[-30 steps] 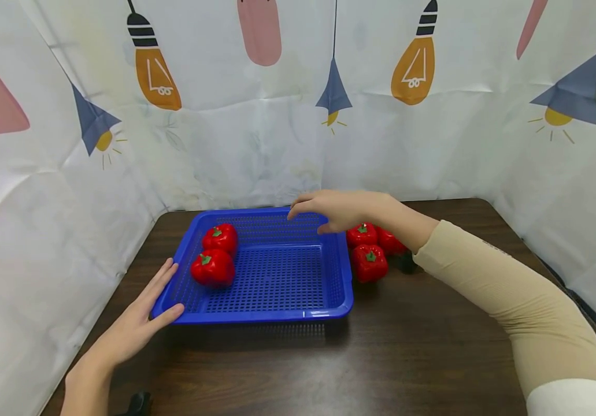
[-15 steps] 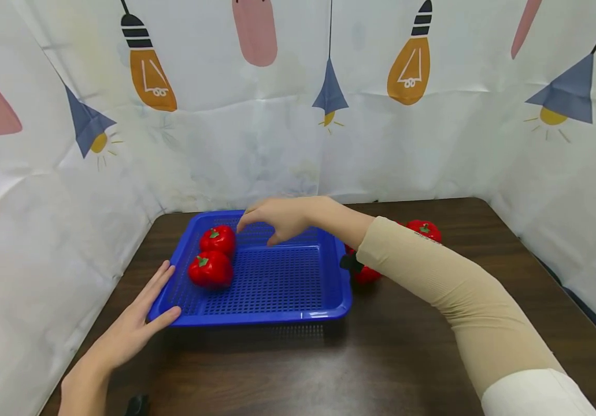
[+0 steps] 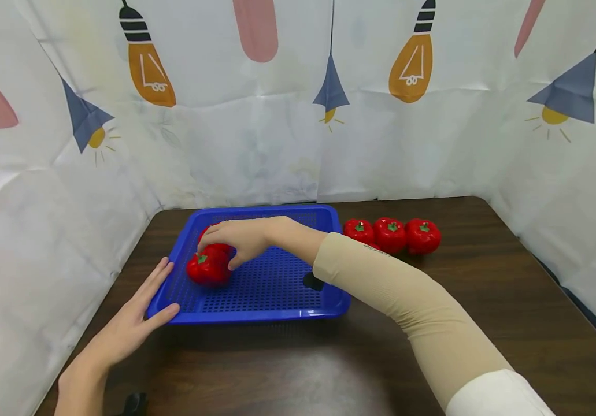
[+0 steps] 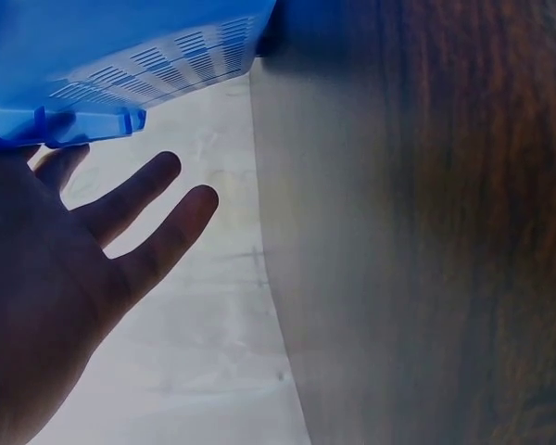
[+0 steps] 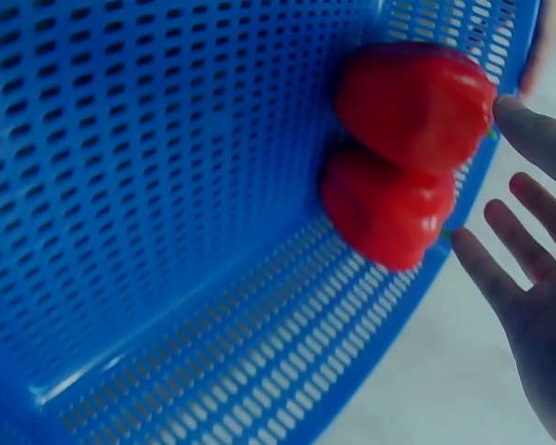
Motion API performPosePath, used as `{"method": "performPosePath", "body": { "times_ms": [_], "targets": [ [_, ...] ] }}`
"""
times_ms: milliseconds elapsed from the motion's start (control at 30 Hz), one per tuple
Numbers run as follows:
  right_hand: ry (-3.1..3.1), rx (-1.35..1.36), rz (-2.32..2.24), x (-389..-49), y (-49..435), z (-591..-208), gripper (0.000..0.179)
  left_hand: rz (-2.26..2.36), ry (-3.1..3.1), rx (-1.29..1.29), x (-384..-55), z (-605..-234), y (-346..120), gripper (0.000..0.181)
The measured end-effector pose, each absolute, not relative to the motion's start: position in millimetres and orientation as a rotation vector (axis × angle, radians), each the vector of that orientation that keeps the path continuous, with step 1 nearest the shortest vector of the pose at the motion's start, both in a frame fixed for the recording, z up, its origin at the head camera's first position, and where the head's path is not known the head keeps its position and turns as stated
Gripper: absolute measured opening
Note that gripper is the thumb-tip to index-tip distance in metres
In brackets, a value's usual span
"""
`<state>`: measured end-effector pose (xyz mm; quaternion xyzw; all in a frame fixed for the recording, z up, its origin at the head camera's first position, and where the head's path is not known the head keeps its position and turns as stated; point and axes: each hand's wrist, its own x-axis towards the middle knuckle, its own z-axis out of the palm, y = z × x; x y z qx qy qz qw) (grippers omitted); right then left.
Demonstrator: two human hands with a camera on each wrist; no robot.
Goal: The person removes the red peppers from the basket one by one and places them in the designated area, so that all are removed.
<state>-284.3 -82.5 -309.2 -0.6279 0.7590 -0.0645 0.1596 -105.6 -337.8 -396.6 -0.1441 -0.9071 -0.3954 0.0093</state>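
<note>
Two red bell peppers lie at the left end of a blue perforated basket (image 3: 271, 316): the nearer pepper (image 3: 208, 268) shows plainly, while the farther pepper (image 5: 385, 213) is mostly hidden behind my right hand in the head view. My right hand (image 3: 243, 236) hovers over them with spread fingers, the thumb beside the nearer pepper. In the right wrist view, thumb and fingertips (image 5: 473, 250) come right up to the peppers' stem ends without curling round either. My left hand (image 3: 128, 326), fingers straight, rests against the basket's left rim; the left wrist view shows it beside the basket's outer wall (image 4: 148, 69).
Right of the basket, more red bell peppers sit on the dark wooden table (image 3: 485, 300), among them a far-right pepper (image 3: 423, 236) and a middle pepper (image 3: 390, 235). My right sleeve (image 3: 412, 300) partly covers another. A white patterned cloth (image 3: 277, 150) hangs behind and at the sides.
My right hand has moved left and down across the basket to the two peppers inside. My left hand stays at the left rim, and the peppers at the right have come into view.
</note>
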Motion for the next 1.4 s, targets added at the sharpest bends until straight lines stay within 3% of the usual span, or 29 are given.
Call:
{"method": "performPosePath", "body": {
  "times_ms": [600, 1400],
  "targets": [
    [2.185, -1.698, -0.105, -281.7, -110.7, -334.6, 0.065, -1.210, -2.821, -0.447, -104.5, -400.8, -337.1, 0.080],
    [2.213, -1.686, 0.004, -269.9, -110.8, -329.7, 0.060, -1.187, -2.835, -0.429, -103.2, -395.9, -337.2, 0.079]
  ]
}}
